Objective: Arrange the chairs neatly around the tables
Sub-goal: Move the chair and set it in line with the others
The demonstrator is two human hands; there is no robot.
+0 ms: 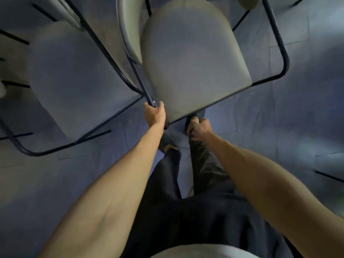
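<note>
A grey padded chair (193, 58) with a dark metal tube frame fills the upper middle of the head view, its seat tilted toward me. My left hand (155, 113) grips the frame tube at the seat's near left corner. At the seat's near right edge, my right hand (200, 129) is closed; its fingers curl under the edge, and what they hold is hard to see. A second grey chair (74, 77) stands close on the left, its frame touching or nearly touching the first chair's.
Blue-grey carpet (279, 127) covers the floor. My legs in dark trousers and my shoes (167, 144) stand right below the held chair. Dark chair or table legs (14, 37) show at the left edge, and more (327, 175) at the right edge.
</note>
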